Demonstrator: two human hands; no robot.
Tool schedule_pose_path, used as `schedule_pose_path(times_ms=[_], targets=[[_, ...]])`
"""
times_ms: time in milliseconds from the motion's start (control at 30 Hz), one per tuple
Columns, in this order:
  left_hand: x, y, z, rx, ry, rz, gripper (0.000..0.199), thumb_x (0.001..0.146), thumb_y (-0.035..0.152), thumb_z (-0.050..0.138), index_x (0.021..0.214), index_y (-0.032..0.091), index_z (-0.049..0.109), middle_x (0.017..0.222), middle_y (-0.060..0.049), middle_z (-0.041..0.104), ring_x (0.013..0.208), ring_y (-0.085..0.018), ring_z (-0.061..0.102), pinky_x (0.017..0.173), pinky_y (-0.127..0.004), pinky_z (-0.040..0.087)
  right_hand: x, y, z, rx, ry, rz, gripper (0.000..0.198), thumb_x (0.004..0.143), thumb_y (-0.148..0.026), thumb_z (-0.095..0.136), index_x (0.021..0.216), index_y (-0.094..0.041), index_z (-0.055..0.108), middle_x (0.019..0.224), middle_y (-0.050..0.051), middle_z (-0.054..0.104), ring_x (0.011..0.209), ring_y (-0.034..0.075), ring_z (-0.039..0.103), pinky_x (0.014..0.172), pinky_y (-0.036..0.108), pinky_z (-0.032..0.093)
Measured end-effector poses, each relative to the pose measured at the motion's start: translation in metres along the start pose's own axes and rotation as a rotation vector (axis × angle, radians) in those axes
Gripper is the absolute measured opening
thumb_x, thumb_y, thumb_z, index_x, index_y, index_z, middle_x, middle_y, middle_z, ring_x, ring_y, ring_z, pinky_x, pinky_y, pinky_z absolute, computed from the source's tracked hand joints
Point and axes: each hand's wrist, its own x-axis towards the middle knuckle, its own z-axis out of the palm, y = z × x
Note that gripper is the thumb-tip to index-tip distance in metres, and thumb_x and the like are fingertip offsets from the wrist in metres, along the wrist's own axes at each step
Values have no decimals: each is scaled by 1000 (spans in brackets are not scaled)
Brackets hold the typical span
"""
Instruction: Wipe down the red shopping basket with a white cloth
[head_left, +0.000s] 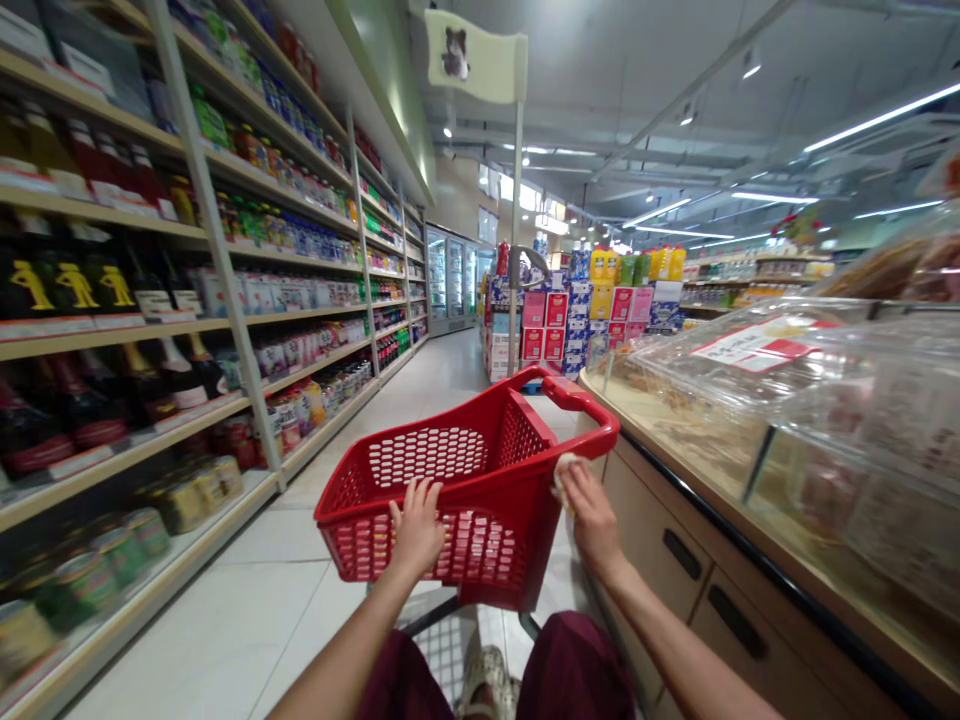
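A red plastic shopping cart [480,545] with a perforated basket stands in front of me, turned sideways, its handle [592,415] toward the right. My left hand [420,530] grips the near rim of the basket, its fingers spread along the top edge. Pressed to the cart's side just below the handle is a small whitish cloth [562,478], partly covered by my fingers. My right hand [592,515] is closed on that cloth. No goods show in the visible part of the basket.
Shelves [300,240] of bottles and cans line the left. Close on my right runs a wooden counter [660,520] topped with clear covers [720,340]. Stacked drink cartons [544,325] stand beyond the cart. A pale flag [487,60] rises on a pole. The tiled floor [277,600] lies underneath.
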Motion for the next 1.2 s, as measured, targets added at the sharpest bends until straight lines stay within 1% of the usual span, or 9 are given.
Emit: schedule_pose_path(times_ms=[67, 133, 333, 533, 733, 800, 967, 1133, 1200], targets=[[1, 0, -1, -10, -18, -6, 60, 65, 7, 36, 123, 18, 39, 137, -8, 34, 131, -24, 15, 102, -56, 13, -26, -7, 5, 69, -140, -104, 36, 85, -18, 42, 118, -29, 50, 117, 3, 56, 113, 19, 47, 91, 39, 45], [1, 1, -1, -18, -24, -7, 61, 64, 6, 36, 124, 19, 39, 137, -8, 33, 131, -24, 14, 103, -56, 12, -36, -10, 4, 87, -175, -127, 35, 84, -20, 45, 117, -31, 51, 114, 2, 58, 111, 19, 49, 90, 39, 46], [0, 6, -4, -9, -21, -21, 62, 62, 6, 37, 123, 18, 40, 138, -9, 32, 131, -25, 14, 102, -57, 12, 18, 8, -6, -28, 104, 58, 37, 86, -15, 39, 119, -25, 49, 126, 8, 48, 120, 23, 38, 97, 50, 33], [1, 7, -3, -33, -48, -15, 63, 61, 6, 36, 123, 18, 38, 138, -8, 31, 131, -24, 12, 102, -56, 10, -29, -5, 9, 39, -184, -150, 37, 86, -16, 40, 119, -29, 49, 117, 3, 56, 113, 20, 47, 90, 40, 45], [2, 8, 0, -41, -51, -14, 62, 62, 7, 36, 124, 16, 37, 138, -8, 30, 131, -24, 11, 102, -57, 8, 25, 26, -12, -73, 131, 107, 40, 86, -15, 38, 124, -25, 44, 130, 8, 43, 122, 22, 36, 98, 50, 32], [2, 9, 0, -46, -60, -21, 62, 62, 7, 37, 123, 17, 37, 138, -8, 31, 131, -24, 11, 102, -57, 8, 25, 27, -9, -73, 122, 113, 40, 86, -14, 38, 125, -25, 43, 131, 8, 41, 122, 22, 35, 97, 47, 35], [4, 10, 1, -50, -68, -17, 63, 61, 6, 37, 124, 16, 36, 139, -9, 30, 131, -24, 11, 102, -57, 8, -17, 6, 4, 19, -128, -163, 39, 85, -13, 40, 121, -27, 47, 119, 5, 55, 115, 20, 45, 91, 39, 44], [3, 9, 5, -36, -54, 1, 64, 61, 6, 37, 125, 15, 35, 139, -9, 28, 131, -25, 9, 102, -58, 8, 11, 12, -2, -58, 73, -39, 37, 85, -13, 42, 120, -22, 49, 125, 10, 48, 120, 23, 38, 97, 47, 35], [2, 10, 4, -28, -56, -1, 64, 61, 7, 37, 125, 15, 35, 139, -9, 28, 132, -25, 9, 102, -58, 8, 10, 15, 0, -84, 50, -51, 37, 86, -12, 40, 120, -21, 49, 125, 11, 48, 121, 23, 37, 97, 46, 35]])
